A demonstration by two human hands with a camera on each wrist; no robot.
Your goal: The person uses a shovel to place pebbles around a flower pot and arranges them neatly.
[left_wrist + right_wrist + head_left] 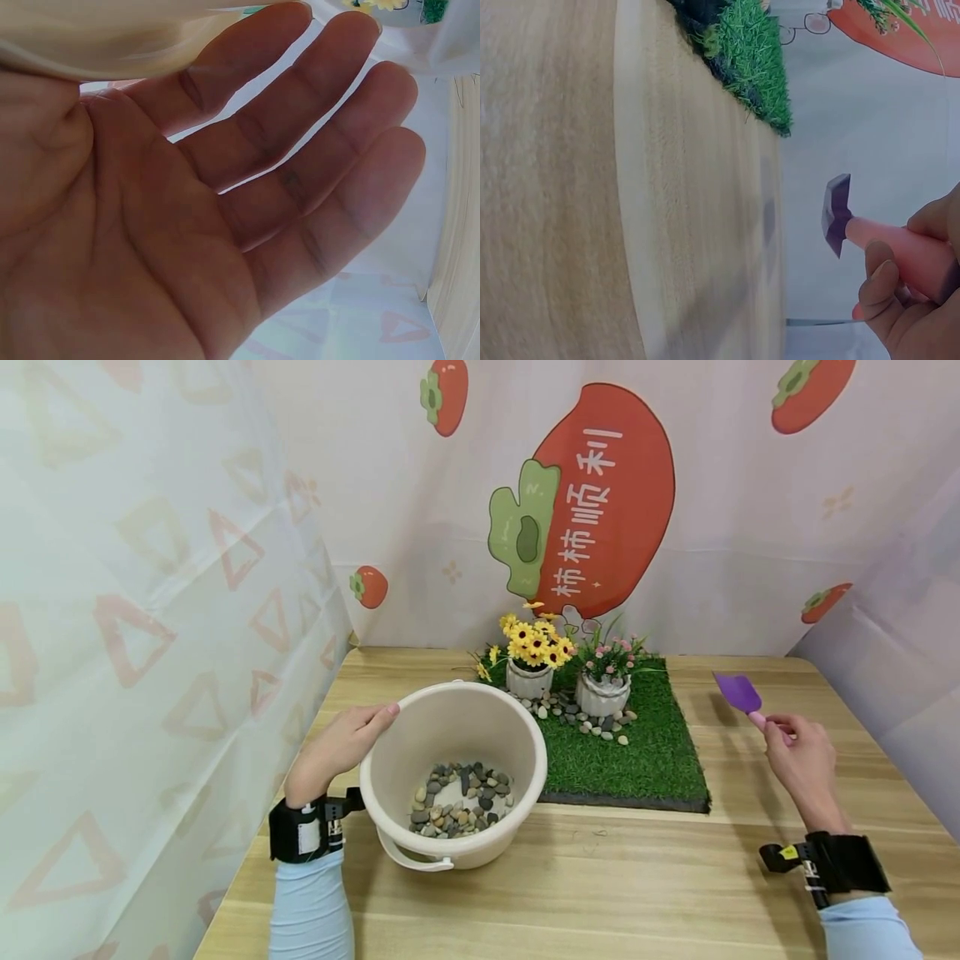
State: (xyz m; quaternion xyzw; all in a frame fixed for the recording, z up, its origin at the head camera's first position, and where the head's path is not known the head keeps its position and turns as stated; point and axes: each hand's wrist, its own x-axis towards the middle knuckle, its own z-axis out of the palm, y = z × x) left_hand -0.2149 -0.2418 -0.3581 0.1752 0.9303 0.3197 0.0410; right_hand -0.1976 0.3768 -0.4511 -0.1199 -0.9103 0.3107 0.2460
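Note:
A cream bucket [457,722] stands on the wooden table with grey, black and tan pebbles [450,818] in its bottom. My left hand [341,743] holds the bucket's rim at its left side, thumb on the rim; the left wrist view shows the other fingers [330,172] stretched out along the outside. At the right, my right hand [802,756] grips a small garden shovel [741,695] by its pink handle. Its purple blade is raised above the table and points up and left. From the right wrist view, the thumb and fingers close round the handle.
An artificial turf mat [622,768] lies behind and right of the bucket. On it stand a pot of yellow flowers [529,679] and a pot of pink flowers [602,696], with loose pebbles [592,725] around them. Printed curtains [420,518] enclose the table [637,877].

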